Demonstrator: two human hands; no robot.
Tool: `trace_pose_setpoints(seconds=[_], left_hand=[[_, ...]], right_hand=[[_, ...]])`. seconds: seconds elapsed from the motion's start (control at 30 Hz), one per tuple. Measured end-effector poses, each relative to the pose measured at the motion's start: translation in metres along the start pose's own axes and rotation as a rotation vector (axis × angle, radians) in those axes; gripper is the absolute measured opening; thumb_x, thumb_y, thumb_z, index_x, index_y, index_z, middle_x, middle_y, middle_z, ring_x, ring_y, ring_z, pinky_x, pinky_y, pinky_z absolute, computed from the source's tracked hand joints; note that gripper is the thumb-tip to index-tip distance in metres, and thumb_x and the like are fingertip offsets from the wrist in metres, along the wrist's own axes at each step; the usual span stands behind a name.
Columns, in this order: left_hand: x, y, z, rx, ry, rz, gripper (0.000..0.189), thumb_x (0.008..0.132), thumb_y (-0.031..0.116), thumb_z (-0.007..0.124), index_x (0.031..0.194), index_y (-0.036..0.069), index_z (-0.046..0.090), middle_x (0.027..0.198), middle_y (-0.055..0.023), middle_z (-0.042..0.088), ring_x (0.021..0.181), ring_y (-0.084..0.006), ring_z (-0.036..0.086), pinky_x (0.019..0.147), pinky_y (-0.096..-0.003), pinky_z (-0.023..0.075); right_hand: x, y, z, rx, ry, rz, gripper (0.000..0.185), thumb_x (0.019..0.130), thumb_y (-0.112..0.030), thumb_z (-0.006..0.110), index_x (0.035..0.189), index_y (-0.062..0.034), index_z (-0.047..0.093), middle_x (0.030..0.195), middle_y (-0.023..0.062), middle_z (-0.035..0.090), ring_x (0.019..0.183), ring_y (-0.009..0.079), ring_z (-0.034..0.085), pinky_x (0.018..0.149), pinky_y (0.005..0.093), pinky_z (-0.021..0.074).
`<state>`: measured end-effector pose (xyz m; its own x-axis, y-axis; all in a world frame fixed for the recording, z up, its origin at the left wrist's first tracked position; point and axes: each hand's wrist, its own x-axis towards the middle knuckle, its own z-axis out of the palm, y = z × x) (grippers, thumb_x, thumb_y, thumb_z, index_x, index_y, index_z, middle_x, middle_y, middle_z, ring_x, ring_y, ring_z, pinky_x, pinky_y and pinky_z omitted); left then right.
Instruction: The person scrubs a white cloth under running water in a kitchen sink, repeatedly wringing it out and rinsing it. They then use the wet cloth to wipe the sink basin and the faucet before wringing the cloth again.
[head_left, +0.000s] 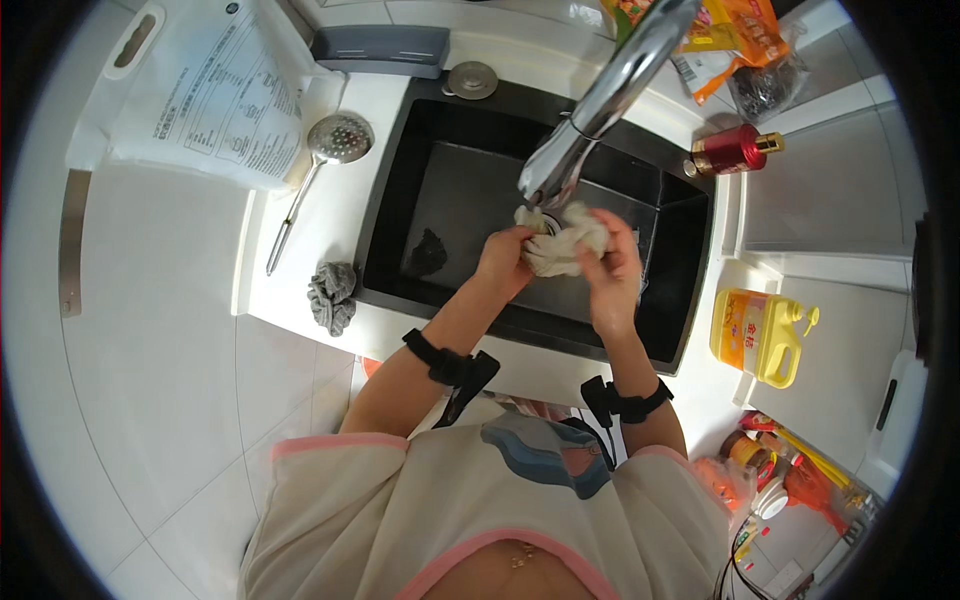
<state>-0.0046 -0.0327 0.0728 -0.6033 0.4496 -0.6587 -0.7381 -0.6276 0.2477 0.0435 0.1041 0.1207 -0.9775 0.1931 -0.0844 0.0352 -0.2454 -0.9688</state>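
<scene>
Over the black sink (472, 184), both of my hands hold a whitish cloth (559, 255) just below the spout of the chrome faucet (551, 165). My left hand (504, 259) pinches its left side, fingers closed around the fabric. On the other side, my right hand (613, 266) grips the bunched right part and looks slightly blurred. Part of a round drain (551, 223) shows behind the cloth. A dark, crumpled piece (428, 253) lies on the sink floor to the left. Whether water is running is hard to tell.
A grey crumpled cloth (331, 298) and a slotted metal skimmer (341, 139) lie on the left counter. A round metal strainer (472, 80) sits on the back rim. A red pump bottle (731, 150) and a yellow detergent jug (757, 337) are on the right.
</scene>
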Motion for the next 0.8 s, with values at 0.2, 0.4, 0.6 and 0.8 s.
trace_pose_setpoints(seconds=[0.2,0.4,0.6,0.8], left_hand=[[-0.018,-0.015,-0.005,0.332,-0.047,-0.072,0.030,0.089,0.011,0.043,0.116,-0.001,0.049,0.113,-0.0109,0.055,0.105,-0.0208,0.055,0.089,-0.0355,0.0460],[-0.034,-0.011,-0.007,0.613,0.042,0.051,0.043,0.089,0.028,0.052,0.118,-0.003,0.050,0.112,-0.0122,0.056,0.106,-0.0209,0.054,0.092,-0.0346,0.0419],[-0.030,-0.009,0.000,0.096,-0.067,-0.227,0.065,0.089,0.056,0.047,0.126,0.003,0.042,0.123,-0.0121,0.049,0.116,-0.0231,0.048,0.097,-0.0444,0.0381],[-0.027,-0.007,-0.005,0.534,-0.134,0.028,0.046,0.090,0.043,0.055,0.120,0.008,0.047,0.111,-0.0040,0.056,0.101,-0.0166,0.057,0.083,-0.0333,0.0483]], right_hand=[[0.010,0.043,-0.019,0.602,0.269,0.401,0.031,0.090,-0.017,0.059,0.118,-0.0134,0.046,0.104,0.0088,0.058,0.087,0.0181,0.060,0.082,0.0334,0.0489],[0.022,0.061,-0.010,0.643,0.332,0.271,0.024,0.085,-0.013,0.065,0.107,-0.0083,0.054,0.087,0.0052,0.059,0.073,0.0155,0.059,0.064,0.0292,0.0505],[0.012,0.048,0.028,0.416,0.410,0.194,0.014,0.085,-0.016,0.066,0.085,-0.0062,0.056,0.075,-0.0006,0.053,0.065,0.0084,0.050,0.059,0.0248,0.0433],[0.001,0.040,0.028,0.192,0.279,0.209,0.022,0.088,-0.024,0.061,0.087,-0.0027,0.055,0.077,0.0015,0.051,0.073,0.0105,0.048,0.068,0.0245,0.0414]])
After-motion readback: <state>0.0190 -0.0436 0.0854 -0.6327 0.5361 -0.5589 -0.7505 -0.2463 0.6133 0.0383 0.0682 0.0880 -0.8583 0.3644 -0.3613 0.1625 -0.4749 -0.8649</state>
